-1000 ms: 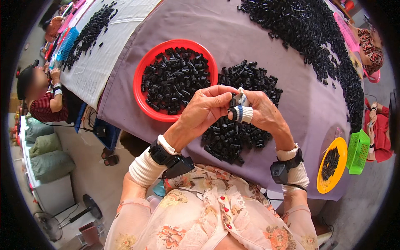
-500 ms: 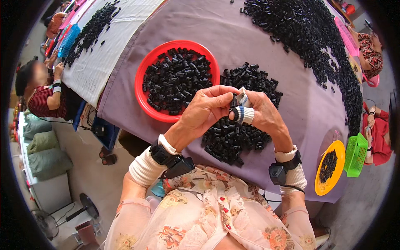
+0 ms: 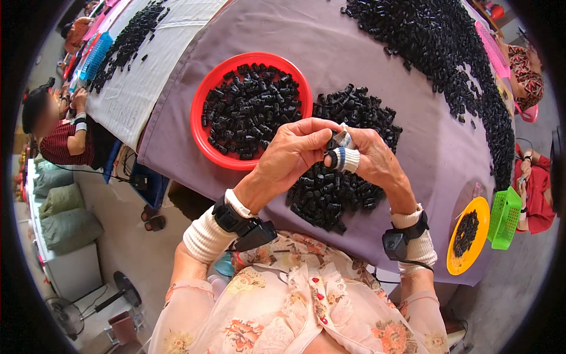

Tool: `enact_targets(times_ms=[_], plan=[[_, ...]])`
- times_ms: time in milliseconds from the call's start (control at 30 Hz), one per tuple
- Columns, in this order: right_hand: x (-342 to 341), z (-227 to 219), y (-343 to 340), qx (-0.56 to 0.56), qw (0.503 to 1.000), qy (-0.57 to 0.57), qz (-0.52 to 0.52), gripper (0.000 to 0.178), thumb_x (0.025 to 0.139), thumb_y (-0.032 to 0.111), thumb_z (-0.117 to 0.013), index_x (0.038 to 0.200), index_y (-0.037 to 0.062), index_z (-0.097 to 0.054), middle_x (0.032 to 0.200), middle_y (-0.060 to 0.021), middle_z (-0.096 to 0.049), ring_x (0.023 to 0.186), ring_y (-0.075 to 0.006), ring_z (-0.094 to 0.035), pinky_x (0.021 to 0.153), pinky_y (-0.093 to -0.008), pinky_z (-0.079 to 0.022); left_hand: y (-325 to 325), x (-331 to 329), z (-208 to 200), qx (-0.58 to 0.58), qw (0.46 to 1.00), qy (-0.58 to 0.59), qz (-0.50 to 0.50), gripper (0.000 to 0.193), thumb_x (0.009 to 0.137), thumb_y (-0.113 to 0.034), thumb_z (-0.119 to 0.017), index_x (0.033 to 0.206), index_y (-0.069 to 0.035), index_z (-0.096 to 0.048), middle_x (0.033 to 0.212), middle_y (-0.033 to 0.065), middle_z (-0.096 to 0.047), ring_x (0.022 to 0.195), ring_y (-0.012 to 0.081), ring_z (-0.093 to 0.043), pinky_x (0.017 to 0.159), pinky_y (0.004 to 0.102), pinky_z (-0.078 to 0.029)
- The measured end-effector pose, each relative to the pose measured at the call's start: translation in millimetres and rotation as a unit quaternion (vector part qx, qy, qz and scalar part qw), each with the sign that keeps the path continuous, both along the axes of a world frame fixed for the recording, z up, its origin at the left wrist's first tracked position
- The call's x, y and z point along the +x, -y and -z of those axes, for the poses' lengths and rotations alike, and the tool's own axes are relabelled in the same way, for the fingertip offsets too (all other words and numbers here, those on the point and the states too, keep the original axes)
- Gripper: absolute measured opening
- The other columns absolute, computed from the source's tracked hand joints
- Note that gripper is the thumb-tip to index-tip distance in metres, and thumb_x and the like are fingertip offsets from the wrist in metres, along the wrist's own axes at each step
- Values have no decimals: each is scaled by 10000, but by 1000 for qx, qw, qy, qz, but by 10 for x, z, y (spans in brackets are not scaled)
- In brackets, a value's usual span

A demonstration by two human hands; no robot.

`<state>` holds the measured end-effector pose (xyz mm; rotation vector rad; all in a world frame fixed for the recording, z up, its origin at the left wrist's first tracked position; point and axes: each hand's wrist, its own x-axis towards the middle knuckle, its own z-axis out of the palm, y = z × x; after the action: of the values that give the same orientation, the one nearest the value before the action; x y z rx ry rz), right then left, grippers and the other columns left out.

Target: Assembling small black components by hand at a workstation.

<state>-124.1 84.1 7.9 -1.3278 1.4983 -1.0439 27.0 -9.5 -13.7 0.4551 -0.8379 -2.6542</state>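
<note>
A small greyish piece [image 3: 340, 140], mostly hidden, is clamped between the fingertips of the left hand [image 3: 289, 150] and right hand [image 3: 377, 159], above a heap of knobbly black cylindrical parts [image 3: 333, 194], beside a round, smooth red basin [image 3: 197, 112].

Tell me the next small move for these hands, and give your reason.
Probably a slight firming of the left hand's pinch. Its thumb and forefinger meet the right hand at a small grey item, partly hidden by fingers, above a pile of black pieces, where anything dropped might be hard to pick out.
</note>
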Motion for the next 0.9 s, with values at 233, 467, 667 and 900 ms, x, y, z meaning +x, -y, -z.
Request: enact_targets(times_ms=[233, 467, 667, 900], plan=[[-14, -32, -14, 6, 1000, 6, -5, 339, 735, 321, -725, 752, 18, -571, 588, -5, -500, 564, -74, -438, 522, -265, -381, 0, -15, -11, -10, 1000, -3, 0, 210, 902, -120, -521, 1056, 15, -568, 957, 78, -614, 844, 124, -601, 718, 251, -509], [14, 17, 9, -19, 999, -5, 37, 343, 698, 307, -742, 729, 21, -556, 590, 4, -489, 559, -81, -451, 517, -256, -379, 9, -5, -4, 46, 998, -42, 5, 232, 910, -123, -505, 1095, 11, -546, 959, 83, -616, 849, 135, -605, 749, 269, -506], [51, -44, 37, 2, 999, -14, 50, 302, 679, 249, -727, 743, 15, -547, 608, -13, -517, 565, -89, -472, 527, -264, -392, -2, 37, -35, 26, 999, -8, -29, 214, 856, -47, -555, 1063, 8, -557, 954, 87, -620, 861, 137, -606, 792, 296, -502], [129, -20, 22, 43, 998, -12, 54, 278, 681, 224, -714, 764, 21, -543, 619, -14, -519, 586, -87, -463, 539, -258, -390, -5, 48, 20, -43, 996, 54, -52, 166, 819, -32, -577, 982, -5, -592, 901, 73, -629, 825, 123, -614, 736, 282, -523]])
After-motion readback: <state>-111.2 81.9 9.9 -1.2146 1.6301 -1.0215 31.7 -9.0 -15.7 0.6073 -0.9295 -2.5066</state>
